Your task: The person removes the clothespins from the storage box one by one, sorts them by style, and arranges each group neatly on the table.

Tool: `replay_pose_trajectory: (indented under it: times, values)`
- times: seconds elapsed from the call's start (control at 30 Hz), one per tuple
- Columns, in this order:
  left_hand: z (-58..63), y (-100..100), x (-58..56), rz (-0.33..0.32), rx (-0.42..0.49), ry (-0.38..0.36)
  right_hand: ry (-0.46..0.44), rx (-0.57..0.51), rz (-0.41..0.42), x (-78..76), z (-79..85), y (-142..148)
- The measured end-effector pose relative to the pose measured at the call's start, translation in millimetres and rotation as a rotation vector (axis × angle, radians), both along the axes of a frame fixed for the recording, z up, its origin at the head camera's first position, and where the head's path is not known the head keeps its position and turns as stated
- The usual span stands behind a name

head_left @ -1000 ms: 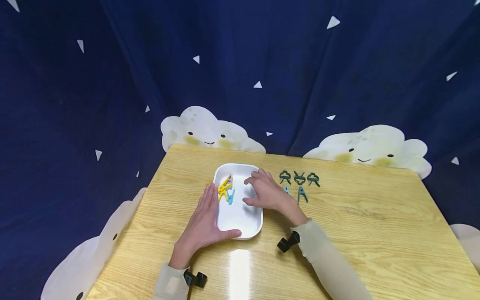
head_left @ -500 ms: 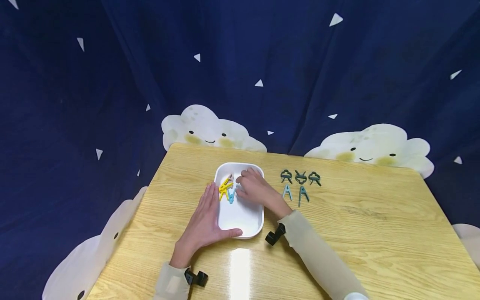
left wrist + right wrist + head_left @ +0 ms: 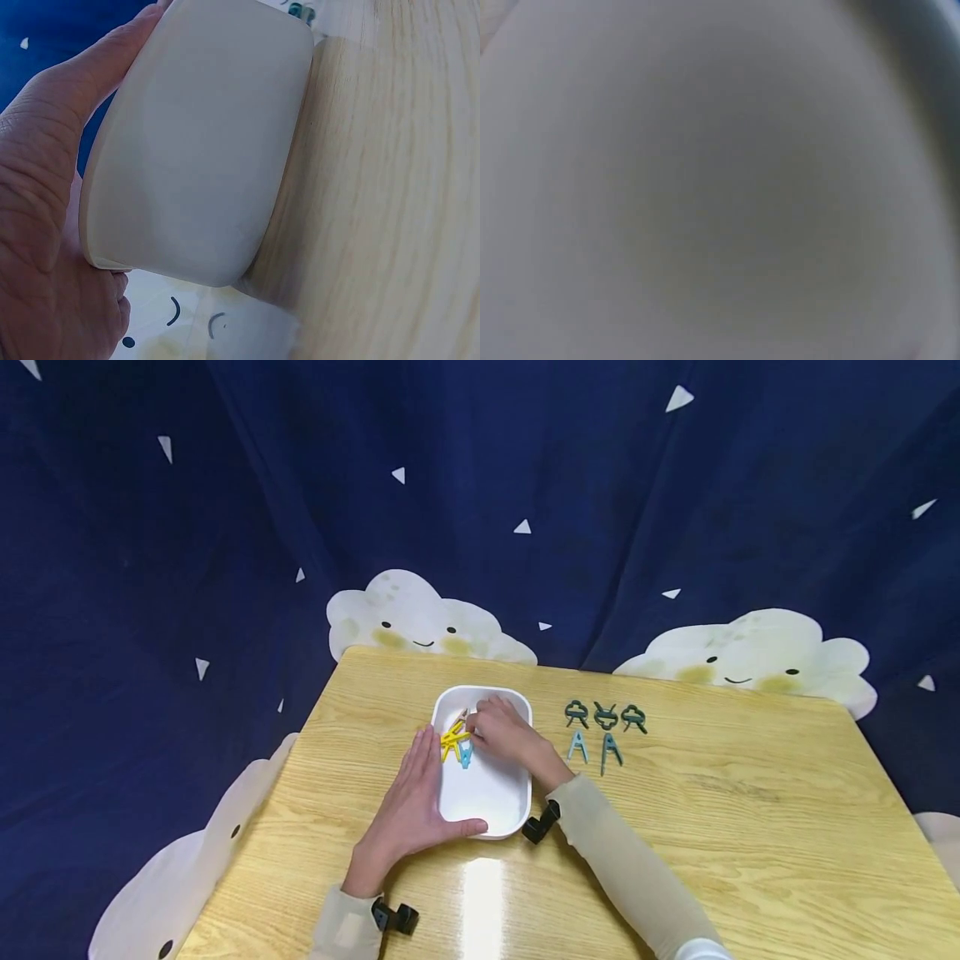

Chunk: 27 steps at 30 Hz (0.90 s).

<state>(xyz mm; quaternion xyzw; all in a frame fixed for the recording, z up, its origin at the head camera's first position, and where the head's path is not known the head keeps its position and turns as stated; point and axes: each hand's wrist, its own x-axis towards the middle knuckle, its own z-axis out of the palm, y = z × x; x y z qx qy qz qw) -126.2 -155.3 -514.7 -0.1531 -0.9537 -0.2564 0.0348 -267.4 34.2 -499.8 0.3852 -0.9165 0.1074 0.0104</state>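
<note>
A white plastic tray (image 3: 487, 802) sits on the table with several clips in its left half. Among them are yellow clips (image 3: 452, 740), a light blue clip (image 3: 466, 757) and a pale pinkish clip (image 3: 462, 716). My left hand (image 3: 411, 797) lies with straight fingers along the tray's left wall, its thumb across the near rim; the left wrist view shows this hand (image 3: 45, 150) against the tray (image 3: 202, 142). Inside the tray, my right hand (image 3: 504, 729) has curled fingers, the tips right beside the yellow clips. Whether they pinch one is hidden. The right wrist view is a grey blur.
Right of the tray stand three dark green clips (image 3: 606, 717) in a row on the wooden table (image 3: 712, 827). Below them lie a light blue clip (image 3: 577, 746) and a darker teal clip (image 3: 611, 752). A dark blue curtain (image 3: 450, 460) hangs behind the table's far edge.
My right hand has moved left and further into the tray, and its fingers have drawn together by the clips. The left hand has stayed along the tray.
</note>
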Motion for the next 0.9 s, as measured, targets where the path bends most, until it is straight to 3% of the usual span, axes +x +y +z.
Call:
replay_pose_trajectory:
  times: [0.23, 0.5, 0.67, 0.9]
  values:
    - [0.9, 1, 0.2, -0.01, -0.002, 0.004, -0.12, 0.003, 0.062, 5.8, 13.3, 11]
    - [1.1, 1, -0.8, -0.011, -0.003, -0.012, -0.11, 0.074, -0.094, -2.3, 23.3, 10]
    - [0.1, 0, -1.0, -0.001, -0.004, -0.003, -0.147, 0.104, -0.129, -8.7, 19.1, 3]
    - [-1.0, -2, -1.6, 0.001, -0.004, -0.001, -0.135, 0.105, -0.013, -10.7, 10.9, 3]
